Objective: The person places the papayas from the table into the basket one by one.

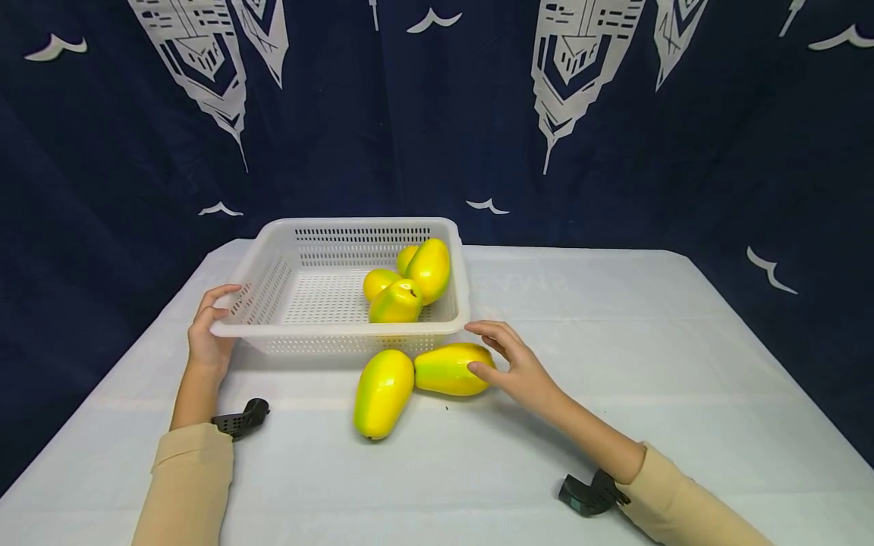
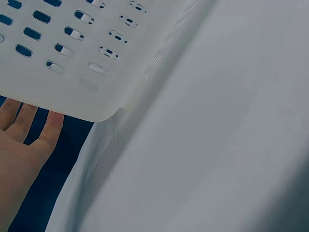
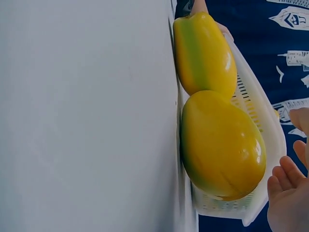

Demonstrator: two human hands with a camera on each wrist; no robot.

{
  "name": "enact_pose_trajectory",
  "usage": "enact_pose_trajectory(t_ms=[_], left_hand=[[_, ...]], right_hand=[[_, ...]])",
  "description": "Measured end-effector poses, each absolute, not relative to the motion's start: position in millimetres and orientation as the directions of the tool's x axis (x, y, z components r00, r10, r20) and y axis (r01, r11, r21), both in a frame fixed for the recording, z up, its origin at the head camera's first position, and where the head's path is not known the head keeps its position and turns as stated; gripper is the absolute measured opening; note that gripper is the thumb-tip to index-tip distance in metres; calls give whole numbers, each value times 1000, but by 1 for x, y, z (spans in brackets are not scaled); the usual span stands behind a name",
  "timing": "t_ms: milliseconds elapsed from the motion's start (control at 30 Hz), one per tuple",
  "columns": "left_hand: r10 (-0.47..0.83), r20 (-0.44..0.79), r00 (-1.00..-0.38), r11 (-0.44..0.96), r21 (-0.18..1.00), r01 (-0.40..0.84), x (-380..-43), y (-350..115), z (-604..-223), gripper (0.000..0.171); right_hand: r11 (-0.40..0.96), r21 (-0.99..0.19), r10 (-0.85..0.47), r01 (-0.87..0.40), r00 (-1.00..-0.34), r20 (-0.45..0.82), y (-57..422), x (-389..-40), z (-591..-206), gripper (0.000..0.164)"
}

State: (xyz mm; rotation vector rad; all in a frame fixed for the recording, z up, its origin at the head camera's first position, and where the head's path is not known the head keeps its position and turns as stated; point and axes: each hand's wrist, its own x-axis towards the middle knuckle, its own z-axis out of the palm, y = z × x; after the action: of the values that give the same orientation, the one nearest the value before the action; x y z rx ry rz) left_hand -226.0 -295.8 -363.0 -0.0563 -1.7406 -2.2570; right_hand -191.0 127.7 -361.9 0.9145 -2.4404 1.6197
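A white plastic basket [image 1: 328, 331] stands on the table with several yellow fruits [image 1: 429, 269] in its right half. My left hand [image 1: 210, 334] grips the basket's left rim at the near corner; in the left wrist view its fingertips pass behind the perforated wall [image 2: 72, 89]. Two yellow-green papayas lie on the table before the basket: a left one [image 1: 384, 394] pointing toward me and a right one [image 1: 447, 370] lying crosswise. My right hand [image 1: 522, 371] is at the right papaya's outer end, thumb and fingers spread and loosely bent, nothing in its grasp.
A white cloth covers the table [image 1: 683, 379]. Behind it hangs a dark blue curtain [image 1: 437, 136] with white prints. Black devices are strapped at the left wrist [image 1: 242, 418] and right wrist [image 1: 592, 494].
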Motion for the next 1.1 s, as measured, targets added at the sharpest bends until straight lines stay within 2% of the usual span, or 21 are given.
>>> enact_pose_trajectory(t_ms=[500,1100], left_hand=[[-208,207,-956,-241,936,255,-226,-296,-363,36],[-202,200,-959,-232,941,245,-226,-296,-363,37]], right_hand=[[361,-791,-468,-493,-830,304,129,-192,-370,52],[401,-798,-502,-449,-837,219,132,-198,-381,53]])
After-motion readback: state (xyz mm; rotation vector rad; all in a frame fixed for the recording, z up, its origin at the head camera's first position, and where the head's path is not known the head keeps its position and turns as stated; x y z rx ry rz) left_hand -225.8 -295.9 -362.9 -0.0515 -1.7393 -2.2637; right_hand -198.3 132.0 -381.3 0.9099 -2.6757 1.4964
